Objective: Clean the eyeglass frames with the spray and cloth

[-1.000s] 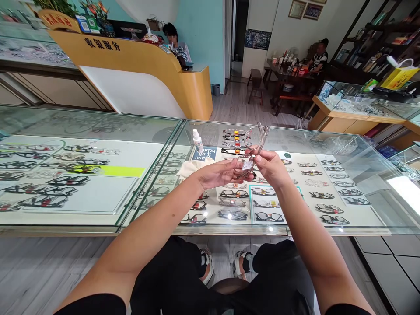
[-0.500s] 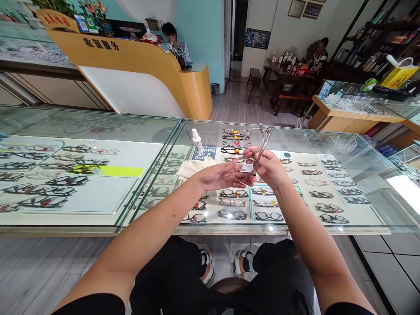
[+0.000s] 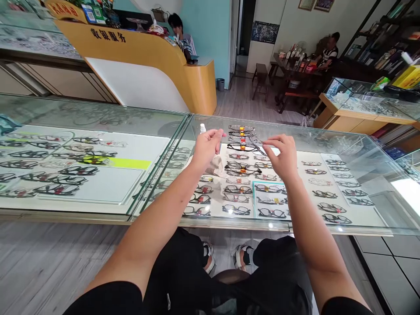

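My right hand [image 3: 281, 155], thumb and fingers pinched, holds a thin-rimmed pair of eyeglasses [image 3: 256, 142] by its right side above the glass counter. The glasses are tilted and overlap the stacked frames behind them. My left hand [image 3: 207, 148] is closed, its fingertips pointing right. A cream cloth [image 3: 216, 166] hangs in folds under that hand and appears gripped in it; the grip itself is partly hidden. Behind the left hand stands a white bottle [image 3: 202, 127], with only its cap showing.
The glass display counter [image 3: 305, 225] holds rows of eyeglasses. Several dark frames [image 3: 242, 140] with orange and red tags lie near its far edge. A yellow service desk [image 3: 198, 89] stands beyond, with a person [image 3: 177, 33] behind it. Another person [image 3: 329, 52] sits at a table.
My hands have moved apart. The right hand keeps the eyeglasses and has shifted right; the left has let go of them and moved over to the cloth. The view has shifted slightly.
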Demonstrator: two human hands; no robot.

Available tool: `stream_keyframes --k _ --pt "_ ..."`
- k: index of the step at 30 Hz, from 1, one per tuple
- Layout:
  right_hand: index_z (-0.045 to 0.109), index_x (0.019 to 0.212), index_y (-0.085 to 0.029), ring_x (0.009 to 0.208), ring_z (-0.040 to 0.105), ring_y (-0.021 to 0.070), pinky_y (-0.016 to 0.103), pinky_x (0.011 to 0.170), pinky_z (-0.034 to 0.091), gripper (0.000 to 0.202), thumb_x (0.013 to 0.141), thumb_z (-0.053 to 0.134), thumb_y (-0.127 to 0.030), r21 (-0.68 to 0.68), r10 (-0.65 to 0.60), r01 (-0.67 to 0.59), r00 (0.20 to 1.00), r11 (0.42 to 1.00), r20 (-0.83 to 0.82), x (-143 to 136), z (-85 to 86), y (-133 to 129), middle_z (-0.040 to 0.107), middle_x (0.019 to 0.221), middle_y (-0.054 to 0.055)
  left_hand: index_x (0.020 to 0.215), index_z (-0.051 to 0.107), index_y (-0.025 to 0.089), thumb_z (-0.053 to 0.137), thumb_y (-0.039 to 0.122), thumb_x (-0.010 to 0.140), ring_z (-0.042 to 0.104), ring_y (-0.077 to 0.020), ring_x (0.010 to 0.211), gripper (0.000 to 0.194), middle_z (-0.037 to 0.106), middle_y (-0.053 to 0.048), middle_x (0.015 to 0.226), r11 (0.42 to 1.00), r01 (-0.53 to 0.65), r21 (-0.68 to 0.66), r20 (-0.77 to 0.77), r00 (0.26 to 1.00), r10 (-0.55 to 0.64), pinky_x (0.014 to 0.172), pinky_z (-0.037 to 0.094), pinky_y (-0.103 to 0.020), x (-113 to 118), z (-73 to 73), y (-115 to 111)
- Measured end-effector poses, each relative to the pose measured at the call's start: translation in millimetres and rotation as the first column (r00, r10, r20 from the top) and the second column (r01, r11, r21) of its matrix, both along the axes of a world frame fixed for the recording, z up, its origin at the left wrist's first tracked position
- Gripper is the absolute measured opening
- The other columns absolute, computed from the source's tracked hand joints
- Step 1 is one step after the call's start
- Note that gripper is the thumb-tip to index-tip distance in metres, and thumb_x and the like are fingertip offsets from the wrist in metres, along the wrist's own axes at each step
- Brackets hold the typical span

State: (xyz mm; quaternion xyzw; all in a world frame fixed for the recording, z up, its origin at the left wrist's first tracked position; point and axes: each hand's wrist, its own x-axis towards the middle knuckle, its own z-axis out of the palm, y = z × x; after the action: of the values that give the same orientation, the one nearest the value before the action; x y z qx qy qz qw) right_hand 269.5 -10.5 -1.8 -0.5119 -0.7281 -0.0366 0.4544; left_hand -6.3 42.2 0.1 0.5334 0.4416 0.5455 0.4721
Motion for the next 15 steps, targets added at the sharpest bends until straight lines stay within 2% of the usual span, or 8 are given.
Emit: stream_keyframes --k 4,9,15 --pt "0.085 0.109 -0.026 0.115 0.056 0.0334 0.049 0.094 0.042 0.022 0.107 0.066 -0.035 -0.101 -0.056 0.095 0.941 0.99 0.334 -9 -12.7 9 0.075 0.121 0.012 0.058 0.055 0.021 0.066 0.073 0.097 0.038 -0.0106 0.043 0.065 0.041 0.003 0.044 0.99 -0.092 0.108 -0.183 0.977 0.111 0.049 0.029 -0.029 -3 -4.6 5" --pt "0.087 0.102 -0.025 0.117 0.051 0.0329 0.046 0.093 0.036 0.022 0.106 0.066 -0.031 -0.224 0.04 0.091 0.853 0.97 0.521 -27 -14.2 24 0.074 0.124 0.013 0.048 0.032 0.023 0.047 0.079 0.103 0.031 -0.0116 0.048 0.08 0.032 0.002 0.047 0.961 -0.166 0.221 -0.225 0.95 0.216 0.054 0.024 -0.034 -5 -12.0 12" --pt "0.088 0.106 -0.024 0.119 0.052 0.0333 0.046 0.096 0.035 0.021 0.106 0.068 -0.031 -0.314 0.103 0.123 0.782 0.941 0.614 -48 -9.5 37 0.074 0.126 0.014 0.05 0.037 0.023 0.04 0.077 0.105 0.036 -0.0145 0.053 0.077 0.036 -0.001 0.051 0.957 -0.168 0.235 -0.268 0.936 0.23 0.06 0.025 -0.037 -7 -9.5 12"
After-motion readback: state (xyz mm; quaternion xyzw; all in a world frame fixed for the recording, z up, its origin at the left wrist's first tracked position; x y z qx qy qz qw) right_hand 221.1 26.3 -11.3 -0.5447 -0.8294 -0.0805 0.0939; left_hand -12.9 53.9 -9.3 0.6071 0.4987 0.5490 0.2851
